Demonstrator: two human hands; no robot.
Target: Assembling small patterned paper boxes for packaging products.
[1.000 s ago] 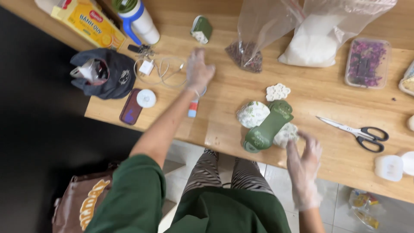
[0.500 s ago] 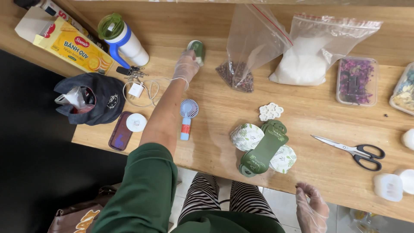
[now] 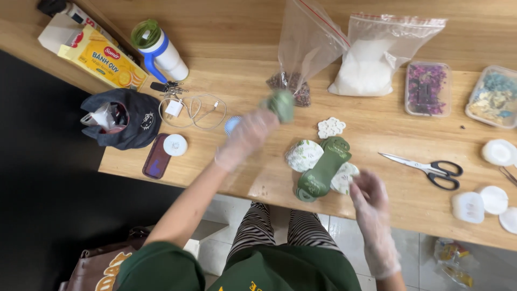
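A small green object (image 3: 282, 104) is held in the gloved left hand (image 3: 246, 137), whose fingers are closed around it; the hand and object are blurred, so the object's exact kind cannot be told. It is raised above the wooden table (image 3: 377, 134), just in front of a clear bag of dark pieces (image 3: 295, 81). The gloved right hand (image 3: 370, 195) is seen at the table's near edge with fingers loosely spread and nothing gripped, just beside a long green mould (image 3: 323, 168). The mould is flanked by two round white patterned pieces (image 3: 304, 155), and a small white flower-shaped piece (image 3: 330, 127) lies just behind it. Black-handled scissors (image 3: 425, 166) lie to the right, well apart from both hands. A bag of white powder (image 3: 369, 64) stands beside the darker bag.
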